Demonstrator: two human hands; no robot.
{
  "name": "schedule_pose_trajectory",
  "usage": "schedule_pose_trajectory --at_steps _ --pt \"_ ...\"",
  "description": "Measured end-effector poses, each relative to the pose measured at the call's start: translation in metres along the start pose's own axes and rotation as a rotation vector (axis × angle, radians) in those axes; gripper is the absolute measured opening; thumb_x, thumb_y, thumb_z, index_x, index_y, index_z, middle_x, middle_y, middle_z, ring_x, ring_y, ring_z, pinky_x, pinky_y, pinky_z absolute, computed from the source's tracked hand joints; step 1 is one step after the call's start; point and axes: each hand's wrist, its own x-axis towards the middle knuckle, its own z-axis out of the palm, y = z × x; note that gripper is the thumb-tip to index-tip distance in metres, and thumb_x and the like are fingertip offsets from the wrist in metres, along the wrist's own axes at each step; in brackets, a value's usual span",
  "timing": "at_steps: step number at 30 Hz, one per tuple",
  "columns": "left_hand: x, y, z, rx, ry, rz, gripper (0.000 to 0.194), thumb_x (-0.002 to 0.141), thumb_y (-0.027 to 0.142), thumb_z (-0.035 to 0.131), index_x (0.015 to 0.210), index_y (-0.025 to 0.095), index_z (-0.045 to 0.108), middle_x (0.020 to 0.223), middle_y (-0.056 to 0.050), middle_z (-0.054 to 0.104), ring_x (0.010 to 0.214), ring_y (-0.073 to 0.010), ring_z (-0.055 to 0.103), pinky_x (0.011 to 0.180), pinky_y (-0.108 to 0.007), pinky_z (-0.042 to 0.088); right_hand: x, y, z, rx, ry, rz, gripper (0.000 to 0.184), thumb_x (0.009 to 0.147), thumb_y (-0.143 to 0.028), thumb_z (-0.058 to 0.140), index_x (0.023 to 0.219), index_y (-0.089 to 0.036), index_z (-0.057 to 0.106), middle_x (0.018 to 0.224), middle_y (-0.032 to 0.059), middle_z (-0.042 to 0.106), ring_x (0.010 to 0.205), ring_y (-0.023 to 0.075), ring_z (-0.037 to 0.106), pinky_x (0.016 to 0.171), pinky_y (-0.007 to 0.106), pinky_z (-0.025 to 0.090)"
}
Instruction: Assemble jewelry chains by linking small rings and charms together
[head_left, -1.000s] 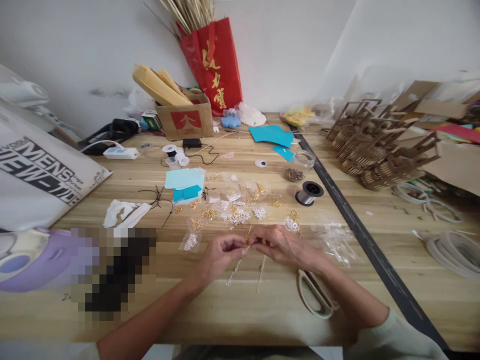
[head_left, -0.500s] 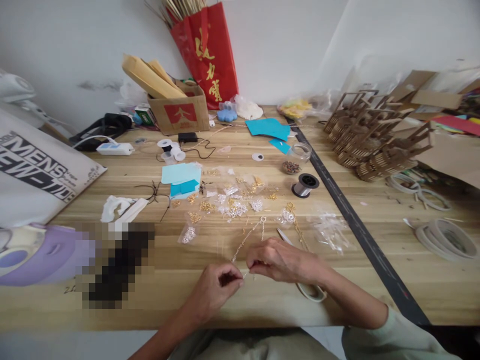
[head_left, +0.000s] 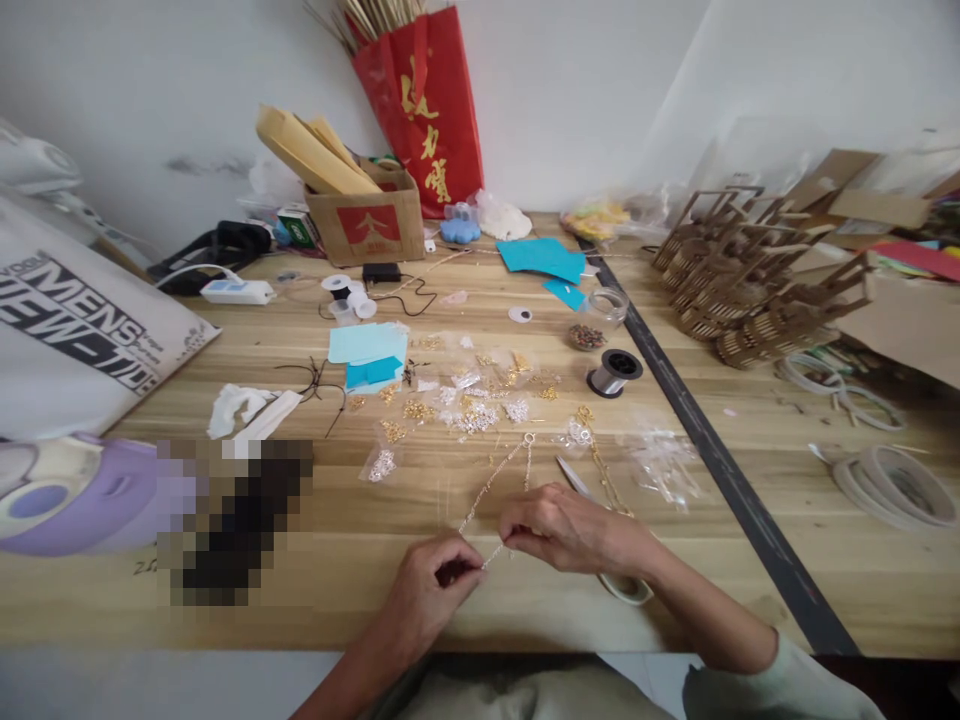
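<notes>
A thin silvery chain (head_left: 491, 484) lies on the wooden table and runs up to a round ring at its far end. My left hand (head_left: 437, 588) pinches the chain between thumb and forefinger near the table's front. Just to the right, my right hand (head_left: 562, 528) pinches the same chain, and a short piece stretches between the two. Its fingertips are partly hidden. Scissors (head_left: 574, 475) lie partly under my right forearm, blades pointing away. Beyond them rests a gold chain (head_left: 606, 480). Small bags of silver findings (head_left: 476, 418) and gold findings (head_left: 417, 411) spread out past my hands.
A wire spool (head_left: 615, 373) and a jar of beads (head_left: 587, 336) stand right of centre. Blue paper sheets (head_left: 367, 345) lie left. Wooden basket-like pieces (head_left: 757, 280) and tape rolls (head_left: 896, 485) sit at the right. A purple-and-white object (head_left: 97, 500) is at the left edge.
My hands have drawn slightly apart, so a little more of the chain shows between them. The whole view has shifted slightly. Both hands keep their pinch.
</notes>
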Motion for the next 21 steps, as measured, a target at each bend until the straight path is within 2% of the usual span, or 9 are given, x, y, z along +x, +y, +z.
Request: schedule_pose_trajectory --at_steps 8,17,21 --pt "-0.0011 -0.0022 -0.0006 0.057 0.056 0.135 0.01 0.072 0.013 0.065 0.062 0.016 0.064 0.058 0.0 0.063 0.052 -0.0107 0.054 0.05 -0.018 0.04 -0.002 0.0022 0.0024 -0.004 0.009 0.022 0.014 0.096 -0.02 0.05 0.092 -0.018 0.064 0.078 0.0038 0.068 0.074 0.0162 0.062 0.066 0.025 0.04" --pt "0.0008 -0.0015 -0.0014 -0.068 0.066 0.371 0.016 0.08 0.009 0.062 0.066 0.016 0.061 0.069 -0.004 0.067 0.066 -0.0145 0.064 0.062 -0.022 0.049 -0.0034 0.0013 0.0034 -0.02 0.01 0.037 0.015 0.095 -0.02 0.05 0.09 -0.018 0.063 0.074 0.0021 0.065 0.072 0.0159 0.06 0.063 0.024 0.037" --pt "-0.0005 -0.0007 -0.0023 0.005 0.051 0.467 0.014 0.083 0.01 0.062 0.07 0.016 0.061 0.07 -0.005 0.066 0.067 -0.0149 0.062 0.063 -0.024 0.049 -0.0038 -0.003 0.0051 -0.101 -0.014 0.062 0.013 0.095 -0.02 0.051 0.089 -0.018 0.063 0.076 0.002 0.066 0.072 0.0165 0.062 0.063 0.025 0.036"
